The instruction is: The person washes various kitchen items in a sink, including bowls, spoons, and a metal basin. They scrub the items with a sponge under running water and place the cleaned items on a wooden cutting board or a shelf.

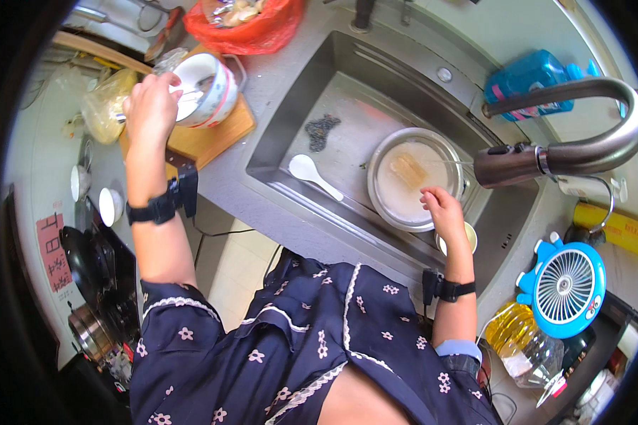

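Observation:
My left hand (151, 106) is at the rim of white bowls with a floral band (218, 103), which look stacked and tilted on a wooden cutting board (231, 130). Its fingers hide whether it grips the rim or a utensil. In the sink, a round metal pot (375, 183) holds cloudy whitish water and a tan, sponge-like piece (408, 170). My right hand (446, 212) hovers over the pot's near edge, fingers loosely curled and apart, with nothing visible in them. A thin water stream runs into the pot from the pull-out faucet (510, 166).
In the steel sink (345, 87) lie a white spoon (316, 177), a dark mesh scrubber (320, 132) and a small pale cup (470, 237). A red plastic bag (250, 32) stands behind. At right are a blue fan (563, 287), an oil bottle (526, 345) and a blue detergent bottle (531, 79).

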The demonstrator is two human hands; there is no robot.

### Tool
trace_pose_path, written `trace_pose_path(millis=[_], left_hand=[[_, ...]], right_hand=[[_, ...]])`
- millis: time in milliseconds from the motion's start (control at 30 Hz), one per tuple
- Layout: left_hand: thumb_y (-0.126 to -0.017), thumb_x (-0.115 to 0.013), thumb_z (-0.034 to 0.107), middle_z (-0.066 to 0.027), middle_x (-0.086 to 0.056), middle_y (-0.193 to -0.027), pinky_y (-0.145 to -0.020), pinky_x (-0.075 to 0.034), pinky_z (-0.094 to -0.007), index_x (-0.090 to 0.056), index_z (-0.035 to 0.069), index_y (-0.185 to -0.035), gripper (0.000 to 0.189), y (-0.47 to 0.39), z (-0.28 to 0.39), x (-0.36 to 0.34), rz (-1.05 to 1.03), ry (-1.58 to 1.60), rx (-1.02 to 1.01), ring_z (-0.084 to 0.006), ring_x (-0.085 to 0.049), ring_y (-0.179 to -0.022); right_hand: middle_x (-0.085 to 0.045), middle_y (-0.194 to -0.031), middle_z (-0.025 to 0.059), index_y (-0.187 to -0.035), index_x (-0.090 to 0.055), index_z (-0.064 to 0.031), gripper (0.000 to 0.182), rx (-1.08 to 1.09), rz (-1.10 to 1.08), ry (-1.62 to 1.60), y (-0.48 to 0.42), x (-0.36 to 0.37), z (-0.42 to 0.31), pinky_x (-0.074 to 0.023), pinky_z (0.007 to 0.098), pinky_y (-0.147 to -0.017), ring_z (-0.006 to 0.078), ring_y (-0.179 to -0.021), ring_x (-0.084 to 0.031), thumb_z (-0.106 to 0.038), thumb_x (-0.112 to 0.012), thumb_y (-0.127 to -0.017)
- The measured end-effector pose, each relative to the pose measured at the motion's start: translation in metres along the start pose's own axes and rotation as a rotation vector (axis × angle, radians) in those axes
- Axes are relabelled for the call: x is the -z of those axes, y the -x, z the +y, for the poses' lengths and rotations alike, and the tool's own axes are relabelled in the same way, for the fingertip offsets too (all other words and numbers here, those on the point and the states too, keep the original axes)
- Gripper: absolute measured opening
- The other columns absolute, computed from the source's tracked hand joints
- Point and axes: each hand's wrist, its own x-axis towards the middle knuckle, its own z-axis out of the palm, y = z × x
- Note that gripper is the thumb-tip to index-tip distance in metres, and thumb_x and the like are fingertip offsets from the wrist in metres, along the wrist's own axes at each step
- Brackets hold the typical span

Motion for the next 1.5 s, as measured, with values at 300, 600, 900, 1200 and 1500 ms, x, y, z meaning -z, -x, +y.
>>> trace_pose_path(millis=[300, 600, 900, 1200, 1500], left_hand=[[-0.083, -0.055, 0.021, -0.014, -0.063, -0.092, -0.077, -0.046, -0.0365, -0.062, 0.005, -0.093, 0.02, 0.05, 0.157, -0.002, -0.435, 0.904, -0.284, -0.0299, -0.059, -0.09], [-0.086, -0.055, 0.021, -0.0139, -0.065, -0.089, -0.075, -0.046, -0.0328, -0.061, 0.002, -0.099, 0.024, 0.081, 0.247, -0.039, -0.758, 1.035, -0.375, -0.0244, -0.061, -0.083], [-0.086, -0.055, 0.022, -0.0139, -0.065, -0.091, -0.077, -0.046, -0.0327, -0.061, 0.0, -0.1, 0.026, 0.083, 0.265, -0.042, -0.826, 1.054, -0.371, -0.0238, -0.062, -0.085], [-0.087, -0.054, 0.022, -0.0142, -0.065, -0.091, -0.077, -0.046, -0.033, -0.061, 0.0, -0.1, 0.026, 0.084, 0.261, -0.04, -0.82, 1.037, -0.384, -0.025, -0.061, -0.086], [-0.085, -0.054, 0.03, -0.0177, -0.064, -0.095, -0.081, -0.045, -0.0379, -0.062, 0.003, -0.102, 0.033, 0.092, 0.275, -0.032, -0.886, 1.031, -0.391, -0.0323, -0.059, -0.093]], right_hand=[[-0.061, -0.1, 0.018, -0.096, -0.064, -0.0042, 0.019, 0.082, -0.015, 0.466, -0.029, 0.01, 0.024, -0.0443, 0.039, -0.084, 0.0339, -0.097, -0.056, -0.014, -0.056, -0.081], [-0.059, -0.11, 0.0185, -0.112, -0.058, -0.0073, 0.033, -0.273, 0.195, 0.483, -0.04, 0.058, 0.066, -0.043, 0.039, -0.089, 0.0332, -0.105, -0.055, -0.01, -0.05, -0.08], [-0.06, -0.108, 0.0194, -0.103, -0.061, -0.0048, 0.028, -0.619, -0.021, 0.828, 0.01, 0.083, 0.141, -0.0448, 0.0415, -0.088, 0.0336, -0.106, -0.055, -0.005, -0.048, -0.079], [-0.063, -0.098, 0.0206, -0.103, -0.06, -0.0021, 0.029, -0.437, -0.155, 0.921, 0.027, 0.11, 0.105, -0.051, 0.0413, -0.074, 0.034, -0.089, -0.062, -0.005, -0.045, -0.079], [-0.063, -0.072, 0.0145, -0.108, -0.056, -0.0001, 0.033, -0.259, 0.167, -0.017, -0.014, 0.059, -0.025, -0.0494, 0.0307, -0.048, 0.0188, -0.05, -0.06, -0.012, -0.05, -0.077]])
